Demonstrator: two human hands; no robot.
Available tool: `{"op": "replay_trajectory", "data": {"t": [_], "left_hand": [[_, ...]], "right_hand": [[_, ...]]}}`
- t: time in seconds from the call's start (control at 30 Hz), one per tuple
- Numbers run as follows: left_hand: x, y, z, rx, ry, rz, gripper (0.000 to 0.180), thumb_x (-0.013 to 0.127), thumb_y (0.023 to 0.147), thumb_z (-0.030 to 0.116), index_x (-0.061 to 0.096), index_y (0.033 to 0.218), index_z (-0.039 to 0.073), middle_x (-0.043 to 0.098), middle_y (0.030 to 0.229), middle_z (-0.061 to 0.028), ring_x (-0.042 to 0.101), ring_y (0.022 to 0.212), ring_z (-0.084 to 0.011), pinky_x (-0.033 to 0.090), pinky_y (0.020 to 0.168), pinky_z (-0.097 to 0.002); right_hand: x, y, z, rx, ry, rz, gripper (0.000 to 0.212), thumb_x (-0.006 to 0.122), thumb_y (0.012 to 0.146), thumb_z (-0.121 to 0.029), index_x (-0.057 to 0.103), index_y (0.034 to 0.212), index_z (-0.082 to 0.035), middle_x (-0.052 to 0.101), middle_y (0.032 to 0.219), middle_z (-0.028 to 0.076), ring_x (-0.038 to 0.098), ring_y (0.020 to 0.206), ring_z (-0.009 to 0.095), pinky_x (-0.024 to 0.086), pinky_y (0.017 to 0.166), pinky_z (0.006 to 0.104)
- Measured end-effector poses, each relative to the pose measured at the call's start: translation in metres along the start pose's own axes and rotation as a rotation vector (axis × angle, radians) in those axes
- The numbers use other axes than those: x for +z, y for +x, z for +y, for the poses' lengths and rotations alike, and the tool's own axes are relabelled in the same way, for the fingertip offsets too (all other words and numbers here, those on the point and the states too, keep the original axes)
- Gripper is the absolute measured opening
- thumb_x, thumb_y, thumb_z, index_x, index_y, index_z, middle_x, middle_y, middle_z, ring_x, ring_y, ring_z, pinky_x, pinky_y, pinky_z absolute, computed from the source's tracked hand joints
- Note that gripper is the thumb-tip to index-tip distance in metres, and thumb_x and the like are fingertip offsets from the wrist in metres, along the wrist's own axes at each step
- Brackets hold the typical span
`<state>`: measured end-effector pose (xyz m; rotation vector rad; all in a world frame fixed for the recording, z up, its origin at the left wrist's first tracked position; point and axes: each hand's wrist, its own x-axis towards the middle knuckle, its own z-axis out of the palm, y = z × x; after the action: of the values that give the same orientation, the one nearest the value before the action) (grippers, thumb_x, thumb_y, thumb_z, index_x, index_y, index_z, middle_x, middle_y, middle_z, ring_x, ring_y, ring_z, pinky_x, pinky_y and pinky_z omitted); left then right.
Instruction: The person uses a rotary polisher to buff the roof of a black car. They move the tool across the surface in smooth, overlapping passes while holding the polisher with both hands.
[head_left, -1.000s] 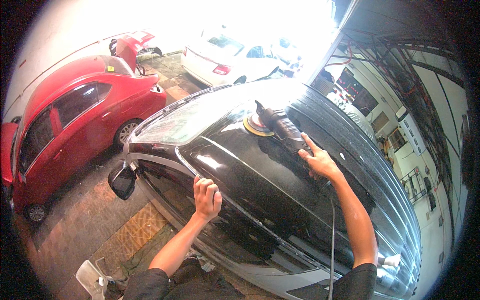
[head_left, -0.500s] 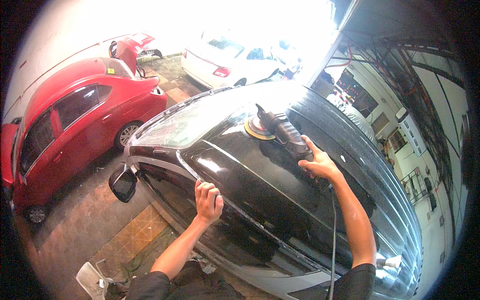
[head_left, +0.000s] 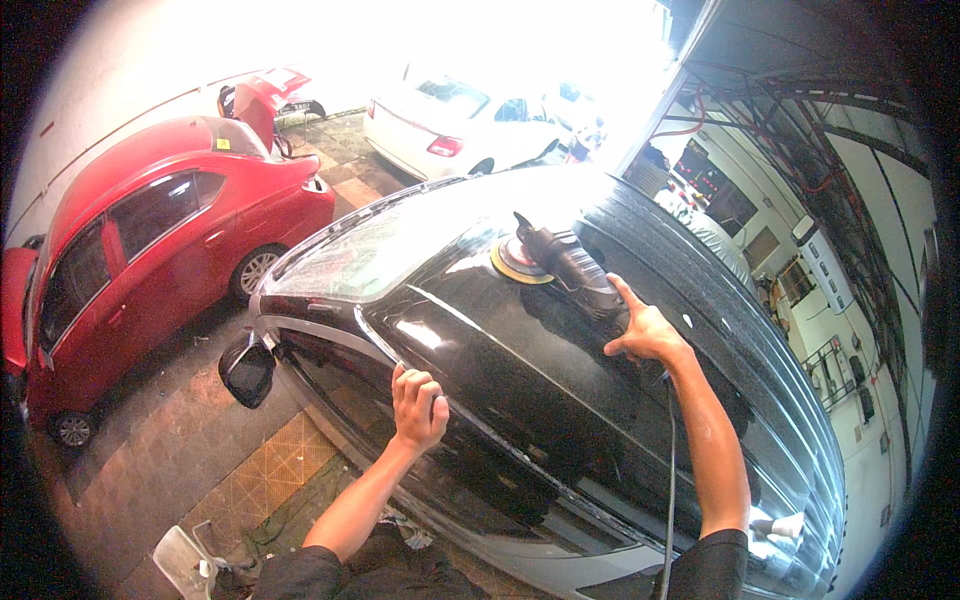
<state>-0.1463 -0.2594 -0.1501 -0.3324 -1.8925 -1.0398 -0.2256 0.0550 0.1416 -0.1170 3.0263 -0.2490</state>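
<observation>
A red sedan (head_left: 150, 230) stands at far left in a workshop, near a pale chair (head_left: 180, 560) on the floor below. Nearer the middle, the door mirror (head_left: 247, 370) of a black vehicle juts out, and the person's left hand (head_left: 418, 408) is closed, its fingers curled at the roof edge just behind the windscreen (head_left: 365, 255); whether it grips the edge cannot be told. A white sedan (head_left: 440, 120) sits beyond, against strong glare. On the front part of the glossy black roof (head_left: 540, 350) rests a rotary polisher (head_left: 570, 265), its yellow-edged pad (head_left: 520, 262) against the paint. The right hand (head_left: 650, 335) grips the tool's rear end, forefinger straight along the body, the lower fingers mostly hidden. A dark power cord (head_left: 672, 470) hangs from below the hand across the roof toward the lower edge. With the thumb set wide, the hold looks light, and a running pad could kick sideways if its edge caught; lingering in one spot could overheat the paint, and the slack cord could drag across the finish or snag on the forearm
</observation>
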Motion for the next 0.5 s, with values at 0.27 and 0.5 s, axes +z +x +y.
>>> {"op": "replay_trajectory", "data": {"t": [0.27,0.5], "left_hand": [[-0.002,-0.004,-0.005,0.000,0.026,-0.009,0.020,0.054,0.095,0.029,0.057,0.095,0.009,0.056,0.106,-0.0101,0.053,0.109,-0.0322,0.027,0.117,-0.0541],[-0.001,-0.001,-0.002,0.003,-0.002,-0.009,0.018,0.055,0.094,0.027,0.057,0.095,0.009,0.056,0.105,-0.0101,0.053,0.108,-0.0318,0.028,0.117,-0.0540]], "right_hand": [[-0.019,0.001,-0.016,0.120,0.015,-0.111,0.120,0.077,0.067,0.001,0.016,0.161,-0.040,0.071,0.083,0.016,0.070,0.066,0.022,0.059,0.066,0.0404],[-0.020,0.012,0.011,0.067,-0.065,-0.080,0.119,0.077,0.067,-0.001,0.017,0.161,-0.042,0.072,0.088,0.013,0.070,0.067,0.019,0.059,0.065,0.0380]]}}
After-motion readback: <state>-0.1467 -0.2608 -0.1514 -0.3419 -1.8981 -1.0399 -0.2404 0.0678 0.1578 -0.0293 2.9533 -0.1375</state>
